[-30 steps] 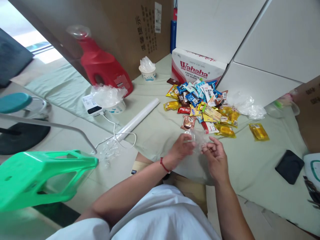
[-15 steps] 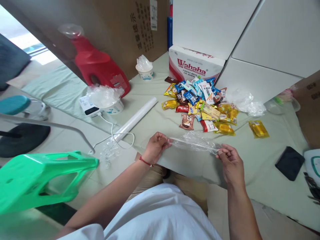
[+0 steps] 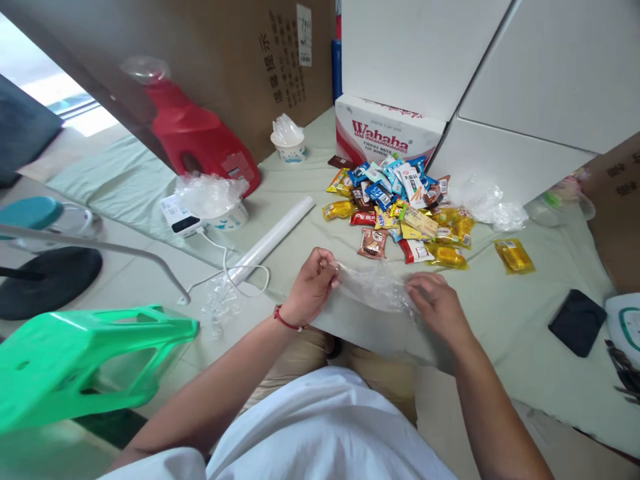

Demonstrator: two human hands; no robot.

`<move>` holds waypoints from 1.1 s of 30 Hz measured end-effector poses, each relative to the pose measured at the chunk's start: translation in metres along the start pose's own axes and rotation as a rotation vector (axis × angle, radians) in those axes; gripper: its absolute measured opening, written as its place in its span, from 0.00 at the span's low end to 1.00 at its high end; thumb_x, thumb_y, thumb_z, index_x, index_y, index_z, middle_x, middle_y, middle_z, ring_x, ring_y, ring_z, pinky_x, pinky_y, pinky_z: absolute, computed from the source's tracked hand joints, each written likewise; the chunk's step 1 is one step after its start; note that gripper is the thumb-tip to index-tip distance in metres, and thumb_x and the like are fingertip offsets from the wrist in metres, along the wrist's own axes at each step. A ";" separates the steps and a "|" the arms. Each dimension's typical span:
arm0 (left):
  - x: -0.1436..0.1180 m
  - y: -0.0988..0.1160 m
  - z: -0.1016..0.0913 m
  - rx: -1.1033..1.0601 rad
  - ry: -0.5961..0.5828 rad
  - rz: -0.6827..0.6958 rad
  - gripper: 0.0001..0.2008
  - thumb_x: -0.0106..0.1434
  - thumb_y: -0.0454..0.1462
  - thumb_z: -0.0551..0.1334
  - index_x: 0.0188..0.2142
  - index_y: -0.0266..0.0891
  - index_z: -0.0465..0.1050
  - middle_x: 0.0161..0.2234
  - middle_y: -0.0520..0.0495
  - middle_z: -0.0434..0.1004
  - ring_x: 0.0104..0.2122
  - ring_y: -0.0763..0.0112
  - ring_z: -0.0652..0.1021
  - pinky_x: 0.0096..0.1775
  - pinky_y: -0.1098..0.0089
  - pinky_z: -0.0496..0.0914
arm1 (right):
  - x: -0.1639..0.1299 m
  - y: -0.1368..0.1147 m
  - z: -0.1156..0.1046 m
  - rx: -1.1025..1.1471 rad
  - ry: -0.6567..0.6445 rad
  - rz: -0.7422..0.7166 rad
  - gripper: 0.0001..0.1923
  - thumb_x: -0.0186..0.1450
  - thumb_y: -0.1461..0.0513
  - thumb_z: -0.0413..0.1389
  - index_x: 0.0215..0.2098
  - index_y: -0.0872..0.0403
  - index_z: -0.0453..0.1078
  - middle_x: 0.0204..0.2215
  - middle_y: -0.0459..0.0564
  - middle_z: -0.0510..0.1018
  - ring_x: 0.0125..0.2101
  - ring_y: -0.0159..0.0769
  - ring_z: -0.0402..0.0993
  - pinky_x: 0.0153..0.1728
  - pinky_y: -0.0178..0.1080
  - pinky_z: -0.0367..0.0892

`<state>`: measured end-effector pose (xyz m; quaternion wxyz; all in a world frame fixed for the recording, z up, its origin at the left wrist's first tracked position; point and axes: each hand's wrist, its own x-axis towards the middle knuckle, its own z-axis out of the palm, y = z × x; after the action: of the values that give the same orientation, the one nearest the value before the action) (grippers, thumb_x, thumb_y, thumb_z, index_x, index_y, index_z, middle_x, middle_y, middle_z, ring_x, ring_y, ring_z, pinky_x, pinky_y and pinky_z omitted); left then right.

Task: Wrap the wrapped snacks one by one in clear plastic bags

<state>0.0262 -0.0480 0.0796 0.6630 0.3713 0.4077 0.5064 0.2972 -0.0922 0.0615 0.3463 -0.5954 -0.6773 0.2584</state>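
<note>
My left hand (image 3: 311, 285) pinches one end of a clear plastic bag (image 3: 373, 288) just above the pale green cloth (image 3: 505, 320). The other end sits under the fingers of my right hand (image 3: 436, 305), which grips it. The bag hangs slack and crumpled between the two hands. A red string circles my left wrist. Just beyond my hands lies a pile of wrapped snacks (image 3: 400, 207) in blue, yellow, red and brown packets. One yellow packet (image 3: 514, 255) lies apart to the right.
A Wahaha box (image 3: 387, 133) and white boxes stand behind the snacks. A white roll (image 3: 273, 239), a red jug (image 3: 200, 137), paper cups (image 3: 289, 148) with plastic, and a power bank (image 3: 181, 217) lie left. A green stool (image 3: 85, 360) is near left, a black pouch (image 3: 577, 321) right.
My hands first pulled apart and stretched the bag taut. Now the right hand has come back toward the left and the bag has gone slack between them.
</note>
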 end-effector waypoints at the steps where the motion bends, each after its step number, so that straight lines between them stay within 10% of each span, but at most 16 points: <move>1: 0.001 0.004 -0.004 0.034 -0.021 0.013 0.18 0.58 0.45 0.73 0.34 0.42 0.64 0.24 0.59 0.63 0.21 0.81 0.64 0.26 0.76 0.60 | 0.002 -0.003 -0.007 0.066 -0.021 0.046 0.10 0.68 0.53 0.58 0.35 0.48 0.78 0.38 0.50 0.81 0.43 0.45 0.74 0.49 0.48 0.68; 10: 0.040 0.026 -0.032 0.331 -0.047 0.124 0.20 0.52 0.40 0.75 0.40 0.41 0.69 0.36 0.53 0.70 0.28 0.79 0.74 0.32 0.75 0.70 | 0.002 -0.032 -0.036 0.644 -0.162 0.429 0.20 0.58 0.46 0.68 0.31 0.52 0.73 0.20 0.43 0.70 0.19 0.29 0.61 0.19 0.33 0.56; 16: 0.012 -0.006 -0.029 0.121 0.331 -0.162 0.25 0.50 0.51 0.75 0.35 0.41 0.65 0.34 0.53 0.70 0.32 0.73 0.77 0.28 0.76 0.70 | -0.016 -0.033 0.013 0.549 0.072 0.342 0.15 0.67 0.49 0.61 0.33 0.52 0.72 0.22 0.43 0.72 0.23 0.31 0.66 0.27 0.34 0.63; 23: -0.014 -0.033 0.019 0.196 0.083 -0.412 0.25 0.52 0.57 0.72 0.31 0.39 0.72 0.30 0.51 0.71 0.30 0.71 0.74 0.27 0.74 0.69 | -0.040 -0.049 0.044 0.326 0.061 0.170 0.11 0.72 0.54 0.56 0.34 0.49 0.71 0.28 0.45 0.73 0.27 0.33 0.69 0.31 0.36 0.65; 33: 0.017 -0.053 0.013 0.016 0.321 -0.406 0.10 0.53 0.39 0.65 0.29 0.42 0.64 0.23 0.56 0.67 0.22 0.76 0.71 0.24 0.76 0.65 | -0.047 -0.036 0.018 0.296 0.130 0.189 0.11 0.68 0.53 0.59 0.32 0.50 0.75 0.43 0.51 0.76 0.36 0.36 0.71 0.33 0.36 0.65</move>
<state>0.0600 -0.0435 0.0338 0.6749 0.2020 0.5779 0.4120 0.2631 -0.1426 0.0700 0.4473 -0.6143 -0.5493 0.3477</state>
